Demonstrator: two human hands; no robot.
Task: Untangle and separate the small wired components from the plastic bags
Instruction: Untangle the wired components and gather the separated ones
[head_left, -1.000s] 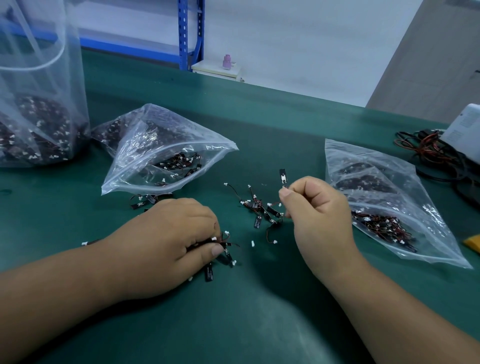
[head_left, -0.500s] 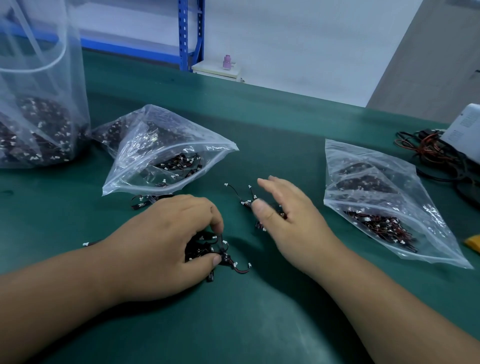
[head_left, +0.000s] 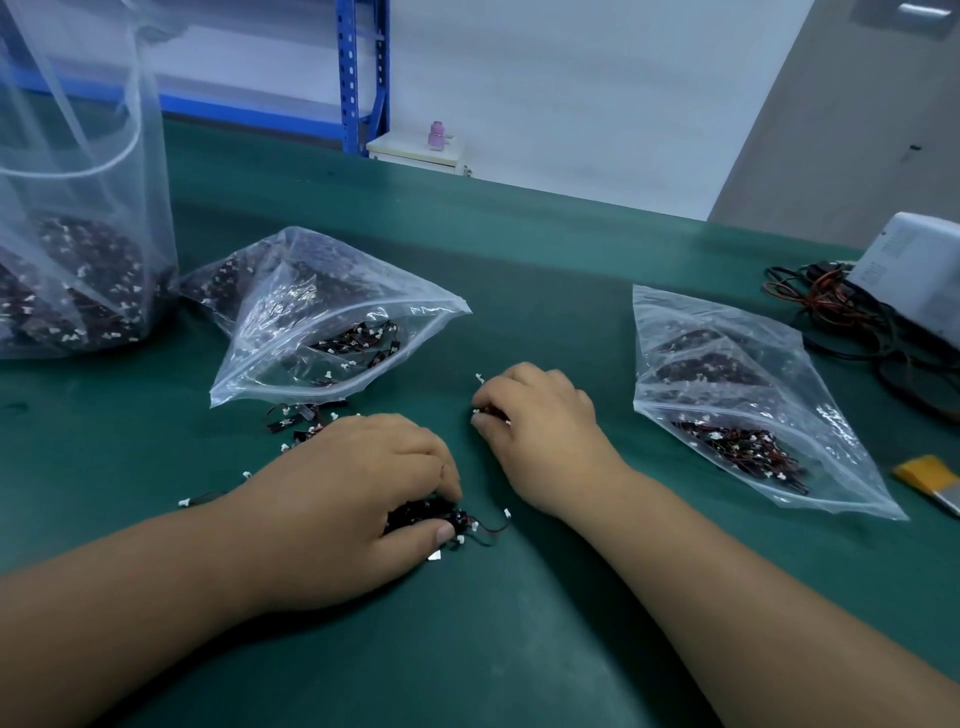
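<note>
My left hand (head_left: 358, 488) lies on the green table (head_left: 545, 597) with thumb and fingers curled round a black tangled clump of wired components (head_left: 431, 517). Further back, my right hand (head_left: 540, 421) curls its fingers over a second small clump (head_left: 485, 413), most of it hidden under the fingers. A few loose components (head_left: 296, 415) lie in front of an open clear zip bag (head_left: 332, 322) holding more of them. Another zip bag (head_left: 737, 395) with components lies to the right of my right hand.
A tall clear bag (head_left: 78, 234) full of components stands at the far left. A white device (head_left: 914, 275) with a bundle of red and black cables (head_left: 852, 322) sits at the right edge. A yellow piece (head_left: 930, 473) lies beside the right bag.
My right hand came down from holding a single component up, spread its fingers, then curled them over the middle clump. My left hand kept its grip and gathered its clump tighter.
</note>
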